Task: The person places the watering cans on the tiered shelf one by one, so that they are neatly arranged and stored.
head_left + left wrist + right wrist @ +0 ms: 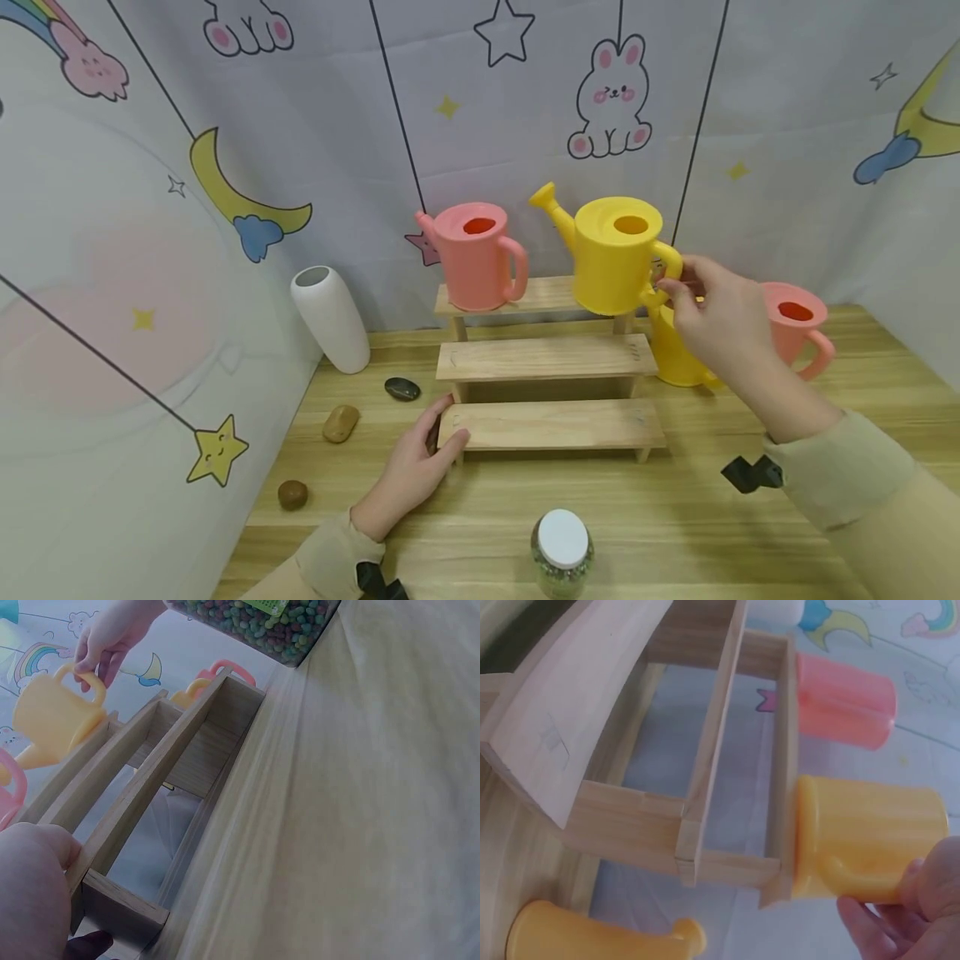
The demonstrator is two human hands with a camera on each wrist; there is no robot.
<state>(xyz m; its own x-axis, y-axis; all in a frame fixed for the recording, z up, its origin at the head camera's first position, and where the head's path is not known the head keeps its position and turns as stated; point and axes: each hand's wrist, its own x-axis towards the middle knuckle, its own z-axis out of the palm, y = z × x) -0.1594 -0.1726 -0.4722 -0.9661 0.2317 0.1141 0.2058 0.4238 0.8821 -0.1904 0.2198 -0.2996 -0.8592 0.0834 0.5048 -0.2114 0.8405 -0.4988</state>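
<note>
A yellow watering can (617, 254) stands at the right end of the top step of a three-step wooden stand (547, 425), its spout facing left. My right hand (720, 312) pinches its handle between thumb and fingers; in the right wrist view the can's base is against the top board. At the stand's lower left corner, my left hand (416, 458) grips the end of the lowest step, thumb on top and fingers around the side. On the top step's left end sits a pink watering can (474, 262). The two lower steps carry nothing.
Behind my right hand, another yellow watering can (675, 350) and another pink one (787, 321) stand on the table. To the left are a white vase (330, 321), a black stone (402, 388) and two brown stones (341, 423). A white-lidded jar (562, 546) stands in front.
</note>
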